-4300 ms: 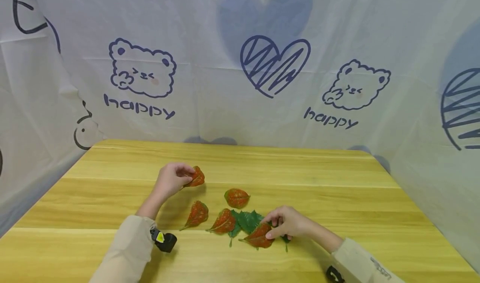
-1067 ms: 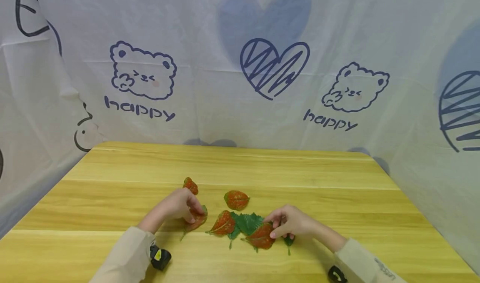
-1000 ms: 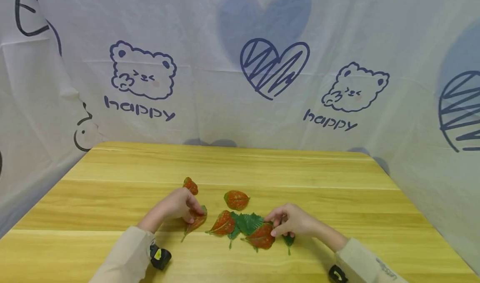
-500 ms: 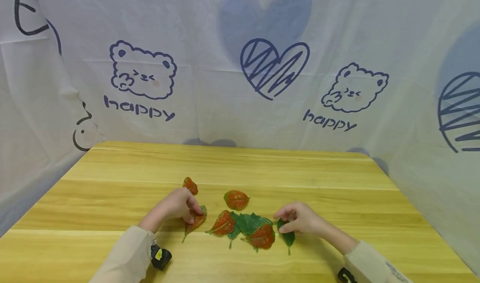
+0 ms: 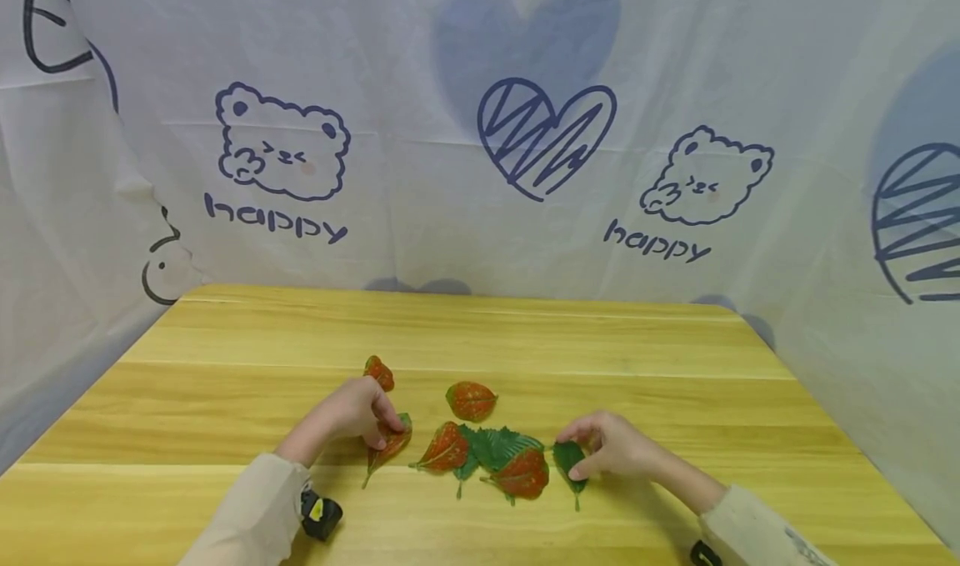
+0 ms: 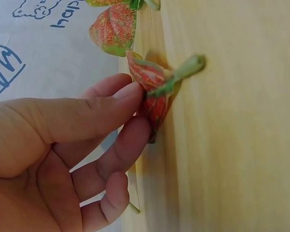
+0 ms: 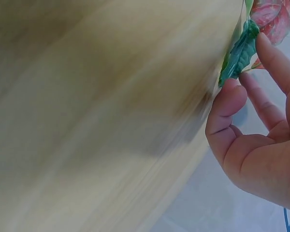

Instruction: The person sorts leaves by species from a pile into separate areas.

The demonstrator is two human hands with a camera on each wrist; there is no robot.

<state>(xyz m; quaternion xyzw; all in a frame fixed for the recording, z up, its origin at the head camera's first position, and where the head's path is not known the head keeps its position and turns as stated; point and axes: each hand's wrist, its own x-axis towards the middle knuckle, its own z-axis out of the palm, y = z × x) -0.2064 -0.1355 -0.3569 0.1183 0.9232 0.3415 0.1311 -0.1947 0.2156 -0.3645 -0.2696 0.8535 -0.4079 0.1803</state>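
Observation:
My left hand (image 5: 358,409) pinches a red leaf (image 5: 392,449) with a green stem, low over the table; the left wrist view shows thumb and fingers on the folded leaf (image 6: 157,92). At the right end of the leaf group, my right hand (image 5: 618,449) has thumb and fingertips on a small green leaf (image 5: 573,466). In the right wrist view they touch opposite sides of that leaf (image 7: 240,53). Between the hands lie two red leaves, one at left (image 5: 444,448) and one at right (image 5: 522,474), overlapping green serrated leaves (image 5: 498,445).
Behind the left hand lies another red leaf (image 5: 380,373), partly hidden by it. A further red leaf (image 5: 471,401) lies behind the green ones. The wooden table (image 5: 675,349) ends at a printed white cloth (image 5: 450,216).
My left hand has put one red leaf down at the back and taken the nearer one. My right hand has left the red leaf and moved right onto the small green leaf.

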